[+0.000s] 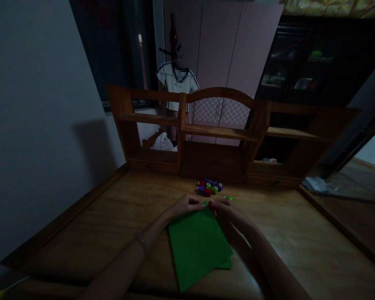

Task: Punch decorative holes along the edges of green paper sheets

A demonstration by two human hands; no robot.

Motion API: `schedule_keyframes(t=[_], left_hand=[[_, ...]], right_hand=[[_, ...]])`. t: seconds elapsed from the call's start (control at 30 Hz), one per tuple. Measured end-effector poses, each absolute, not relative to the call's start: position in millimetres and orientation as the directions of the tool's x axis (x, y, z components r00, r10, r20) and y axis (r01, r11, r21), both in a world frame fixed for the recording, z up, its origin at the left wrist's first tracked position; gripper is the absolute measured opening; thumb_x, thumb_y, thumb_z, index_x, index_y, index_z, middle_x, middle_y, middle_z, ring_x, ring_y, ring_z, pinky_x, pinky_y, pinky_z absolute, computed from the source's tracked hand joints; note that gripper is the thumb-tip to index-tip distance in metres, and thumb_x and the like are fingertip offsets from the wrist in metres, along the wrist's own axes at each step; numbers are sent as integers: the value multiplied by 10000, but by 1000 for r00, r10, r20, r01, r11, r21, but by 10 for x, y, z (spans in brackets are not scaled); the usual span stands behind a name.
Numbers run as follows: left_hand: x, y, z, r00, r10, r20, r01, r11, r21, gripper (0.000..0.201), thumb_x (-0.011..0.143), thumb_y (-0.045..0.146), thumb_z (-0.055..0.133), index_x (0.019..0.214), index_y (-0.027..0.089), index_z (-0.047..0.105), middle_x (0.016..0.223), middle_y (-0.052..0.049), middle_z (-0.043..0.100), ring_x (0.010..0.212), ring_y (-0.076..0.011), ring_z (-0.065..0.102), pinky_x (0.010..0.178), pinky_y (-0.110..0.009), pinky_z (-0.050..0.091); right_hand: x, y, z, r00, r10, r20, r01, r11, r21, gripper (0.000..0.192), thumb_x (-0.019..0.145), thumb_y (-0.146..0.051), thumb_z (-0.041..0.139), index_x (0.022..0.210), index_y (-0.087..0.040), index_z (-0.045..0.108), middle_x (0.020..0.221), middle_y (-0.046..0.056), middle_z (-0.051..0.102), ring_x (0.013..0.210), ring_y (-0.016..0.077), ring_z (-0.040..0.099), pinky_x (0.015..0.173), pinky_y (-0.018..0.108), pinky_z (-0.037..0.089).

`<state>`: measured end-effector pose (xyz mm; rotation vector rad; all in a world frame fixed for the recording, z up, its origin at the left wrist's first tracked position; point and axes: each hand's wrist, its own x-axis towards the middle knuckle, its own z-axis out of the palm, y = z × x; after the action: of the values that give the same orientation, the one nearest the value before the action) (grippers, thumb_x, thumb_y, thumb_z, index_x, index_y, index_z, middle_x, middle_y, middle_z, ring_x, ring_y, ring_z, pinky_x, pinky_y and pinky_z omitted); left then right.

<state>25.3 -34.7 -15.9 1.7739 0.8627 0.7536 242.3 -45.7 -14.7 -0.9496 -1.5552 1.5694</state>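
Green paper sheets [198,241], at least two and slightly fanned out, lie at the front middle of the wooden desk. At their far edge my left hand [187,205] is closed, fingertips pinching the paper near its top corner. Just right of it, my right hand [223,207] grips a small red piece [211,205] against that same corner. The piece looks like a mini craft paper punch, though fingers cover much of it. Beyond my hands sits a cluster of similar small red, purple and green pieces [208,189], some with round white tops. A small bright green item [228,197] lies beside my right fingers.
A wooden shelf unit [218,133] stands along the back of the desk [137,196]. A white wall [50,137] rises on the left. Whitish plastic or paper [318,184] lies beyond the desk's right edge. Behind are a hanging shirt [176,89] and a pink wardrobe [221,46].
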Motion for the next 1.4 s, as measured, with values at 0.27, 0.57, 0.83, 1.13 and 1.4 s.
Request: schedule_keyframes(t=[0.27, 0.57, 0.83, 1.13, 1.4], left_hand=[[261, -326, -194, 539, 835, 110, 228, -271, 935, 394, 762, 495, 565, 728, 110, 643, 661, -4, 560, 638, -124, 478, 566, -207, 328], [269, -352, -190, 529, 831, 170, 244, -341, 908, 354, 774, 451, 573, 764, 113, 677, 712, -18, 625, 680, -138, 528, 604, -207, 361], [288, -325, -248, 550, 815, 182, 274, -382, 883, 373, 783, 461, 561, 780, 107, 678, 718, -14, 632, 689, -137, 538, 603, -200, 372], [275, -349, -205, 560, 804, 198, 296, -418, 859, 371, 804, 453, 540, 796, 108, 676, 727, -21, 629, 684, -137, 542, 588, -202, 362], [300, -350, -235, 558, 804, 207, 296, -426, 855, 368, 806, 455, 537, 806, 113, 675, 751, -30, 643, 708, -140, 549, 610, -204, 379]], right_hand=[[2490, -466, -49, -512, 859, 10, 128, 87, -988, 292, 811, -440, 599, 769, -156, 650, 693, 29, 574, 670, 162, 520, 612, 274, 365], [2521, -481, 9, -567, 822, -53, 246, 107, -963, 278, 779, -437, 641, 837, -165, 658, 731, 16, 588, 685, 154, 529, 616, 263, 375], [2500, -496, 8, -567, 822, -48, 257, 121, -959, 291, 777, -452, 635, 841, -168, 651, 726, 13, 583, 668, 149, 527, 593, 252, 380], [2519, -487, 17, -581, 813, -45, 243, 120, -962, 307, 752, -443, 665, 890, -169, 641, 830, 31, 614, 770, 180, 561, 663, 271, 422], [2503, -525, 67, -609, 793, -30, 269, 170, -948, 290, 791, -457, 617, 893, -186, 634, 847, 22, 608, 794, 180, 551, 681, 272, 409]])
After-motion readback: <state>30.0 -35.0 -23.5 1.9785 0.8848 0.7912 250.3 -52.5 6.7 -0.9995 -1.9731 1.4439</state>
